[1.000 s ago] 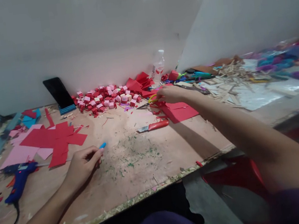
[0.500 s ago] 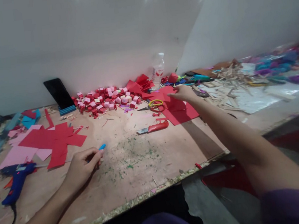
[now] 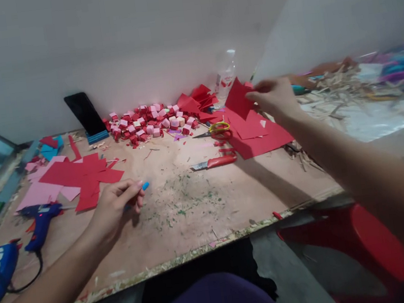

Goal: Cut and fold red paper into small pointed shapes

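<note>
Far and right of centre, the right hand (image 3: 277,98) is pinching a red paper piece (image 3: 239,99) by its edge above the red sheets (image 3: 260,142); nearer, on the left, the left hand (image 3: 119,200) is grasping a small blue object (image 3: 146,185). So slight a pinch could be letting the paper slip, and the knife (image 3: 216,162), lying blade-bare, could be nicking a straying finger.
</note>
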{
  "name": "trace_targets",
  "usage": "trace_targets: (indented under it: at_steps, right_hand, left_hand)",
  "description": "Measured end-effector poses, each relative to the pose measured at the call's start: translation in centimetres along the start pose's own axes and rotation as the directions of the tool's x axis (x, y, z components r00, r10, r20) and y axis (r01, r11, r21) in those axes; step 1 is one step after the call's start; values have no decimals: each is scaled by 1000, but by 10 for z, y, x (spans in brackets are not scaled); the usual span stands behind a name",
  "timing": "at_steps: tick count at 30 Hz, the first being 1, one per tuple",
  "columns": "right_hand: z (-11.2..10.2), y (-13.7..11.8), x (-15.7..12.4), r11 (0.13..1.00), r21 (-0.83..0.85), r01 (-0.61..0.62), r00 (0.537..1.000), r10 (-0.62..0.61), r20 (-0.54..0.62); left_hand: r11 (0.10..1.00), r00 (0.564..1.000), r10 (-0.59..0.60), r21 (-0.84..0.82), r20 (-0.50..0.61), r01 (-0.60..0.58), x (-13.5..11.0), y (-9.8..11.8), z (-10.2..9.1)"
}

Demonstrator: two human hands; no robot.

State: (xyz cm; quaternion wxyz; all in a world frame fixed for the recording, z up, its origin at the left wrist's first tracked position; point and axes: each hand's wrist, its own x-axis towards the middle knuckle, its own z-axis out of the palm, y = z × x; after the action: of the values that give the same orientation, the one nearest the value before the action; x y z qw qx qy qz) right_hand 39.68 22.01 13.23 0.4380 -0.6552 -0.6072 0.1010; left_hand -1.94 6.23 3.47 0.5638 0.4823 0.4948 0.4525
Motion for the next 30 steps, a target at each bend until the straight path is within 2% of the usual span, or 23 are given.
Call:
trace_targets:
  at_steps: [3, 4, 6, 8, 9, 11, 13, 16, 18, 21, 23, 26, 30]
  right_hand:
    - [20, -39, -36, 969, 242, -52, 989, 16, 148]
    - [29, -51, -52, 950, 304, -75, 979, 12, 203]
    - [50, -71, -85, 902, 412, -128, 953, -2, 301]
    - [71, -86, -115, 736, 599, -315, 894, 19, 447]
    - [80, -91, -127, 677, 627, -385, 864, 26, 503]
    - [92, -97, -146, 613, 638, -467, 824, 41, 565]
    - [98, -99, -159, 591, 635, -498, 811, 59, 582]
    - [92, -98, -179, 604, 626, -493, 806, 46, 590]
    - [84, -96, -198, 611, 642, -462, 798, -30, 602]
    - [75, -91, -231, 606, 691, -394, 777, -182, 603]
    - [74, -86, -252, 623, 704, -341, 781, -229, 581]
    - [78, -81, -275, 624, 716, -313, 805, -226, 549]
    - [89, -76, -286, 517, 758, -397, 828, -155, 539]
  left_hand:
    - [996, 1000, -4, -88, -1, 4, -3, 15, 15]
    - [993, 1000, 12, -114, -29, -15, -2, 18, 22]
    - [980, 986, 68, -176, -154, -95, -1, 21, 35]
    - [958, 954, 97, -233, -284, -166, 1, 21, 46]
    - [951, 945, 88, -258, -314, -174, 1, 21, 50]
    - [940, 945, 61, -300, -323, -164, -2, 21, 57]
    - [934, 959, 35, -333, -281, -131, -12, 23, 64]
    - [940, 979, 55, -321, -199, -118, -36, 23, 74]
    - [941, 976, 134, -288, -172, -180, -52, 18, 82]
    - [918, 948, 273, -250, -160, -307, -69, 2, 89]
    - [907, 931, 326, -224, -164, -357, -75, -12, 88]
    - [911, 918, 341, -170, -205, -376, -79, -30, 81]
    - [938, 916, 291, -105, -275, -330, -80, -42, 70]
